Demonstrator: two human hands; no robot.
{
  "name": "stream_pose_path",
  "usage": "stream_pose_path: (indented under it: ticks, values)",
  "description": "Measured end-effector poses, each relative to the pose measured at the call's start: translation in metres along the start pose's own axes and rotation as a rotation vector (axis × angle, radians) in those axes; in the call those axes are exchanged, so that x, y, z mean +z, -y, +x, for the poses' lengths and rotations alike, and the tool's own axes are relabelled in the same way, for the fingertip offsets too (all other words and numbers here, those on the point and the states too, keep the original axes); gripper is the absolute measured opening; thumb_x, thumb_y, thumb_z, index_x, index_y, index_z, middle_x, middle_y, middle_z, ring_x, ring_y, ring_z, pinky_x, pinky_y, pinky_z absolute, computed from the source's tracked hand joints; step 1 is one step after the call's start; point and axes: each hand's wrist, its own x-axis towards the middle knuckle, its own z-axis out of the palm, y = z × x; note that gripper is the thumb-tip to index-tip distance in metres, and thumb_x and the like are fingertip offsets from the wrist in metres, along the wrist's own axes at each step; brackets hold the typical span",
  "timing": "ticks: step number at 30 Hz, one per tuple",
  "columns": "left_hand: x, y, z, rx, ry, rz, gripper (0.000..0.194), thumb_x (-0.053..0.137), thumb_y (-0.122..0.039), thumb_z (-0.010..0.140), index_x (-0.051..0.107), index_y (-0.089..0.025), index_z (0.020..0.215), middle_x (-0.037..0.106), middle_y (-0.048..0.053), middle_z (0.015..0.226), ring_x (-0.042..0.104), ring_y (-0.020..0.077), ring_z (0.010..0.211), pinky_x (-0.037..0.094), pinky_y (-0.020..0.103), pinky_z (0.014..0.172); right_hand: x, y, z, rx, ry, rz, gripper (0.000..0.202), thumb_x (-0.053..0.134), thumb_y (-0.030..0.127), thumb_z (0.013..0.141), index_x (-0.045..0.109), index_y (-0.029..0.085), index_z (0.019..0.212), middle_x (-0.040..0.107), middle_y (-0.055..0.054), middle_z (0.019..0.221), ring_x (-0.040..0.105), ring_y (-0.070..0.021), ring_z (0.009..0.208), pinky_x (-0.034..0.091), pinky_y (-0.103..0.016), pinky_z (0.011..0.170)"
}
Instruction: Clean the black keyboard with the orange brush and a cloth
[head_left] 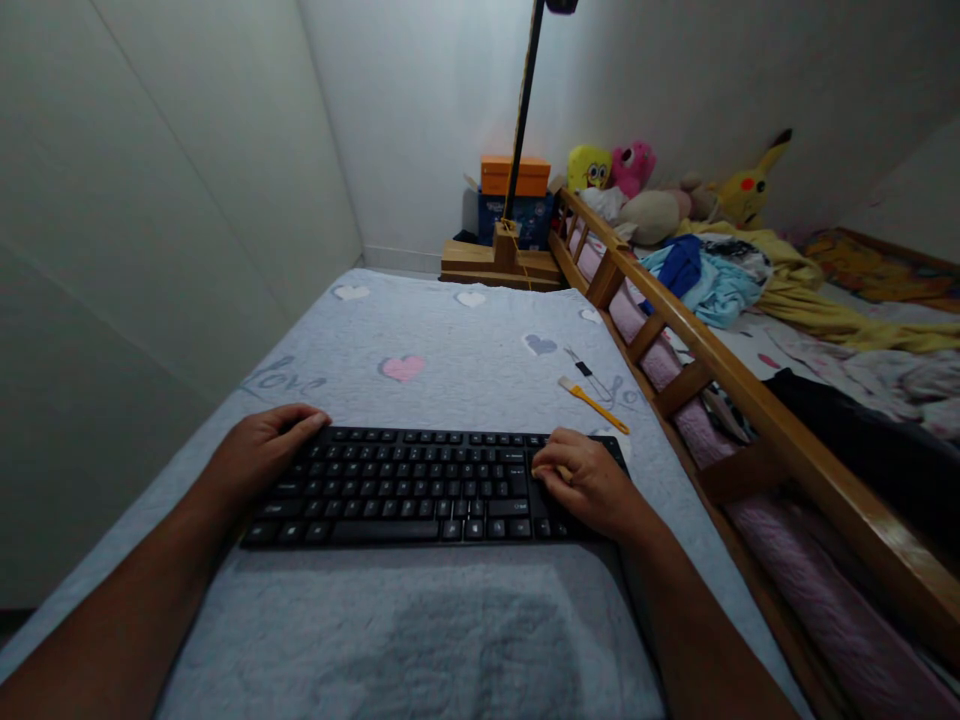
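Note:
A black keyboard [405,490] lies flat on the light grey-blue quilted cover, its long side across my view. My left hand [262,450] grips the keyboard's left end, the thumb along its upper corner and the other fingers mostly hidden. Over the keys towards the right end, my right hand [585,482] is closed in a pinch. A small yellowish bit shows between its fingers, too covered to name. Beyond the right hand lie a yellow-handled brush [596,405] and a thin wire tool with a black middle [585,370].
A wooden bed rail [682,310] runs along the right side, with clothes [705,280] and plush toys beyond it. At the far end, a dark pole [523,110] rises from a wooden base [502,262] before an orange box [514,176]. A pale wall stands left.

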Motion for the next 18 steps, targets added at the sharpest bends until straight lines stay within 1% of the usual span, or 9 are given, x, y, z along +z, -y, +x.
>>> stream_pose_path:
  ticks: [3,6,11,18]
  values:
    - [0.0,-0.001,0.0,0.006,0.008,0.02,0.05,0.052,-0.065,0.075,0.07,-0.021,0.089,0.073,0.0,0.08,0.066,0.024,0.081,0.045,0.029,0.073,0.005,-0.005,0.003,0.023,-0.103,-0.048,0.013,0.06,0.009,0.088,0.069,0.017,0.084,0.061,-0.005,0.081,0.058,-0.019,0.08,0.045,-0.031,0.072]
    - [0.0,-0.003,0.0,0.008,-0.001,0.024,0.05,0.052,-0.065,0.074,0.07,-0.021,0.088,0.073,0.0,0.08,0.066,0.024,0.082,0.045,0.029,0.075,0.011,-0.011,0.005,0.057,-0.142,-0.099,0.012,0.06,0.011,0.09,0.07,0.017,0.087,0.062,-0.006,0.084,0.058,-0.0203,0.082,0.046,-0.033,0.076]
    - [0.0,-0.006,-0.001,0.001,-0.011,0.018,0.049,0.052,-0.064,0.073,0.07,-0.021,0.087,0.073,0.0,0.08,0.066,0.0237,0.082,0.044,0.029,0.075,0.013,-0.012,0.005,0.051,-0.114,-0.114,0.011,0.062,0.011,0.09,0.07,0.017,0.085,0.062,-0.006,0.083,0.058,-0.0205,0.082,0.046,-0.033,0.076]
    - [0.0,-0.003,0.0,0.024,-0.011,0.028,0.047,0.053,-0.063,0.075,0.07,-0.021,0.088,0.074,0.0,0.082,0.066,0.0238,0.083,0.044,0.029,0.076,0.004,-0.005,0.001,0.021,-0.002,-0.082,0.014,0.062,0.007,0.087,0.068,0.017,0.079,0.06,-0.004,0.079,0.058,-0.0184,0.08,0.044,-0.03,0.073]
